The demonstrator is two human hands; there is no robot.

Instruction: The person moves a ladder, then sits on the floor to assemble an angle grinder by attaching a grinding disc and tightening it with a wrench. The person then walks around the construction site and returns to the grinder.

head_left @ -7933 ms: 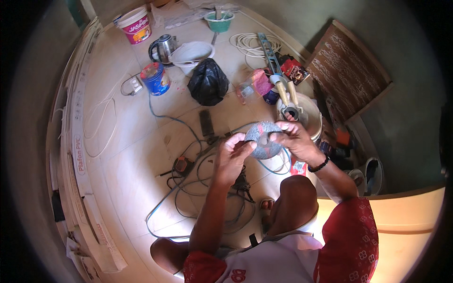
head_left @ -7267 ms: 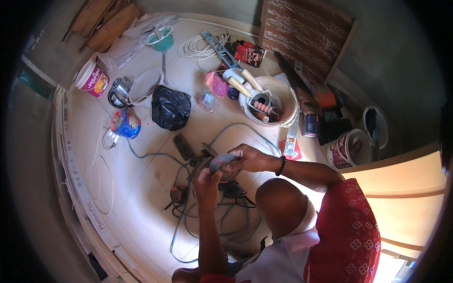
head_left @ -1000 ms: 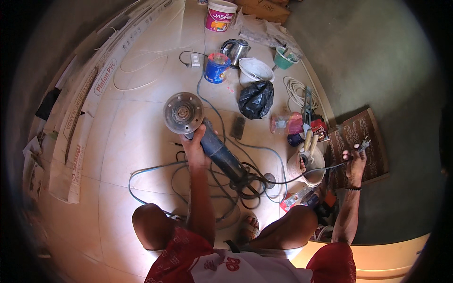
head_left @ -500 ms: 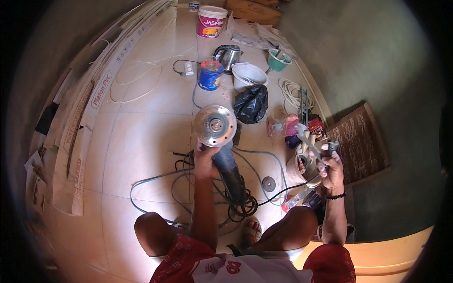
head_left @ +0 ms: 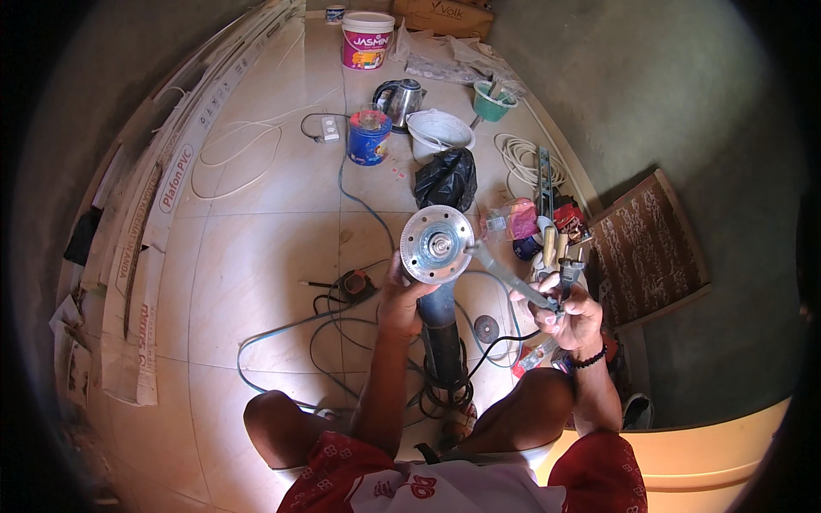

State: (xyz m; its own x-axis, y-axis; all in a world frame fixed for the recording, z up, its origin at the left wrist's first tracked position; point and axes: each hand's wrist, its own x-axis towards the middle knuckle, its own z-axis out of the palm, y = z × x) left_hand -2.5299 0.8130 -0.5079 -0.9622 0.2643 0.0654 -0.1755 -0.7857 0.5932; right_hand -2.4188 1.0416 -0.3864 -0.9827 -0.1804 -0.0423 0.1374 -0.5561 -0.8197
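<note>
My left hand [head_left: 402,299] grips the dark body of an angle grinder [head_left: 440,321], held upright over my lap. Its round metal disc [head_left: 437,244] faces up toward me. My right hand [head_left: 569,312] holds a long grey spanner [head_left: 513,278] by its handle. The spanner's far tip reaches the disc's right edge, close to the hub. The grinder's cable [head_left: 342,325] trails in loops over the tiled floor below it. A small loose disc [head_left: 487,328] lies on the floor between my hands.
On the tiles ahead lie a black plastic bag [head_left: 445,178], a blue tin [head_left: 369,144], a kettle [head_left: 400,103], a white bowl [head_left: 438,133] and a paint bucket [head_left: 366,39]. Tools crowd a basin [head_left: 556,248] at right. Long panels [head_left: 145,256] line the left wall.
The grinder has been lifted from the floor and turned disc-up toward me. My right hand came in from the tool pile at right, bringing the spanner to the disc.
</note>
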